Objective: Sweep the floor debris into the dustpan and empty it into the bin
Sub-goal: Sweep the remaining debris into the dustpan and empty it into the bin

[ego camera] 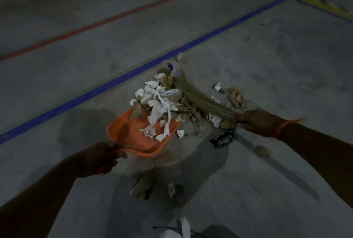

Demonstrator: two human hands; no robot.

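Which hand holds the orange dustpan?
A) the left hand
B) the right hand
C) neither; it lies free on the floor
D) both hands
A: the left hand grips the orange dustpan at its near rim, while the right hand holds the broom.

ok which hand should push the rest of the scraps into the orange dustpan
Right hand: it grips the straw broom behind the paper scraps. Left hand holds the orange plastic dustpan.

The broom [200, 98] bristles blur, and its grip is hidden by the right hand [259, 123].
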